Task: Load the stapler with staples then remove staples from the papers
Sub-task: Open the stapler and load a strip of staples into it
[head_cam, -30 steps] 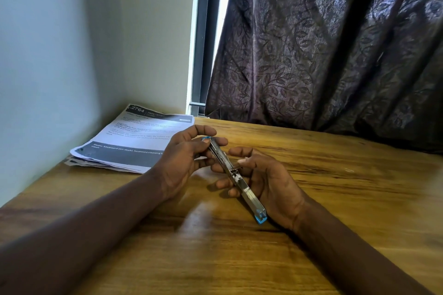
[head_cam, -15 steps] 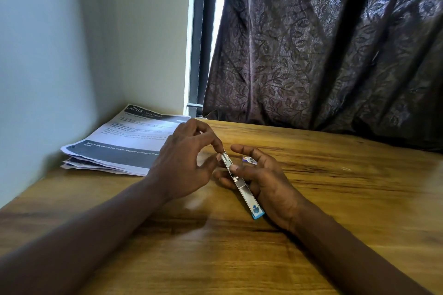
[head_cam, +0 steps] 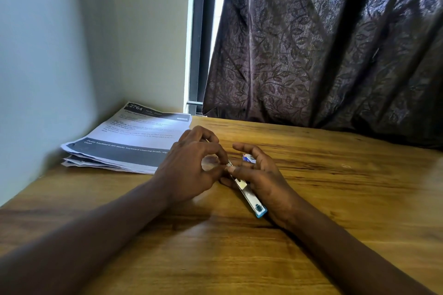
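Head view: loading step, we judge; right hand point(head_cam: 266, 182) grips stapler point(head_cam: 249, 195) over bench point(head_cam: 335, 199), left hand point(head_cam: 191, 165) fingers pinch its far end. Next we must seat staples squarely; papers point(head_cam: 124, 141) lie rear-left.

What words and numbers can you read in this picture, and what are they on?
"2764": on the dark header of the top paper.
"keyboard (on desk), keyboard cleaning brush": on the dark band lower on it.
The rest of its print: too blurred to read.
Stapler: nothing readable.
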The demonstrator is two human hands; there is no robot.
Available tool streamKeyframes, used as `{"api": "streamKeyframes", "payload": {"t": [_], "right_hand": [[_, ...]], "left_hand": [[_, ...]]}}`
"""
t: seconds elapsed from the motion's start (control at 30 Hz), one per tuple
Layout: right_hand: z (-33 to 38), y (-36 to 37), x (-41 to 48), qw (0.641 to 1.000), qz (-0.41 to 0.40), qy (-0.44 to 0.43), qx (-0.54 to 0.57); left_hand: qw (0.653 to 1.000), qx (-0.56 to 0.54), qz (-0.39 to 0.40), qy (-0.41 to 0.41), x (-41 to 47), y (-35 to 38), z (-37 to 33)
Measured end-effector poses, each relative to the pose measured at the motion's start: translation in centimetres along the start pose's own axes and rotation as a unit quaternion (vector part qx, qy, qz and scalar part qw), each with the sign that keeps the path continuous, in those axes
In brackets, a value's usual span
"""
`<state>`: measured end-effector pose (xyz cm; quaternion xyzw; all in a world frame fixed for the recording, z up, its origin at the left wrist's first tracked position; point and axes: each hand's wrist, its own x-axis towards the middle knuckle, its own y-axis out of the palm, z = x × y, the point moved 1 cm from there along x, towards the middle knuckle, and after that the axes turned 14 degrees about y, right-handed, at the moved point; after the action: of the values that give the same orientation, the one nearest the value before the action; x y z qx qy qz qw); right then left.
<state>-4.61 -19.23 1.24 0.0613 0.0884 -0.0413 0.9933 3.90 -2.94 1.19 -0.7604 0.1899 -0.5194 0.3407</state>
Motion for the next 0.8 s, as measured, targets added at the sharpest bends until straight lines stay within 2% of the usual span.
{"api": "streamKeyframes", "payload": {"t": [0.2,0.47,0.57,0.67,0.73,0.8], "right_hand": [[0.0,-0.2,-0.2,0.999,0.021,0.001,-0.027],[0.3,0.3,-0.3,0.999,-0.002,-0.002,-0.039],[0.5,0.2,-0.3,0.998,-0.023,-0.005,-0.051],[0.7,0.0,-0.3,0.997,-0.065,-0.015,-0.036],[0.8,-0.4,0.1,0.995,-0.098,-0.025,-0.010],[1.0,-0.8,0.3,0.991,-0.127,-0.044,-0.002]], "left_hand": [[0.999,-0.029,0.001,-0.027,0.0,0.0,-0.4],[0.998,-0.060,-0.015,-0.023,0.1,0.1,-0.4],[0.992,-0.107,-0.062,-0.036,0.3,0.0,-0.3],[0.967,-0.199,-0.130,-0.091,0.6,-0.3,0.2],[0.951,-0.248,-0.143,-0.114,0.6,-0.5,0.8],[0.952,-0.252,-0.127,-0.122,0.5,-0.3,1.4]]}}
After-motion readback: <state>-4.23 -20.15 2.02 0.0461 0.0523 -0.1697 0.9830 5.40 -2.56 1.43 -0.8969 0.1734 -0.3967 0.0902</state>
